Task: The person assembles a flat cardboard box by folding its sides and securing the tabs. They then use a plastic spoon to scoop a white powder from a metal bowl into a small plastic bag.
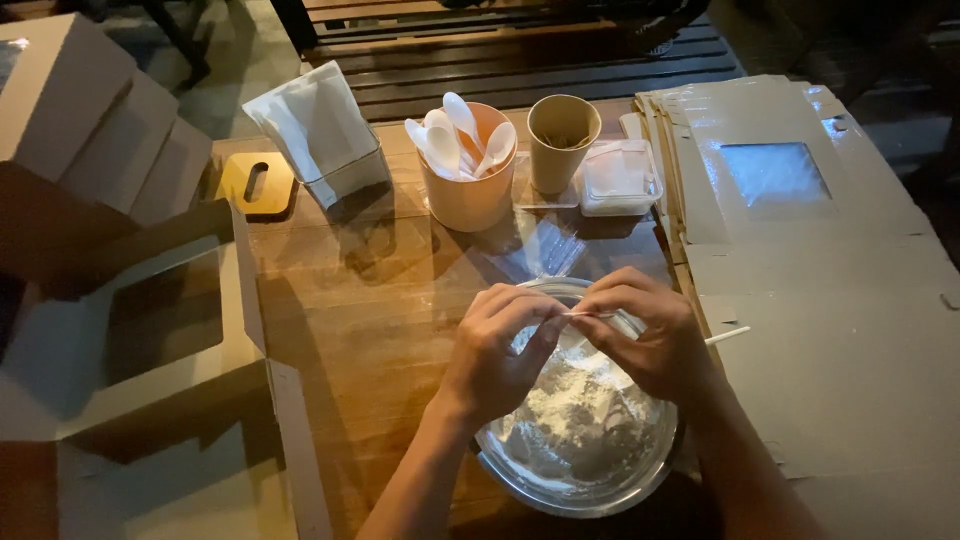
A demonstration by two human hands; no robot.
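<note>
Low in the middle of the frame, both hands meet above a round shiny metal bowl (580,470) that holds a heap of white powder (590,410). The left hand (497,350) is curled nearly closed, thumb and forefinger pinched on the left end of a thin white plastic stick (590,315). The right hand (650,335) is curled just as tightly, its fingertips pinching the same stick a little further right — the far end of the stick pokes out past the right hand toward the right side of the frame. Whether the stick touches the powder cannot be told; it sits above the bowl's far rim.

The bowl rests on a brown slatted wooden table (360,300). Above the hands, in the upper middle, stands a peach-coloured paper cup full of white plastic spoons (462,165), with a taller tan paper cup (562,140) just beside it on the right and a small clear plastic lidded container (620,178) next to that. A clear holder of white paper napkins (320,135) stands to the upper left, near a small yellow wooden tag with a slot (256,183).

A stack of flat unfolded cardboard boxes with a clear window (800,260) fills the right side. Folded windowed cardboard boxes (150,330) occupy the left — more are stacked in the upper left corner.
</note>
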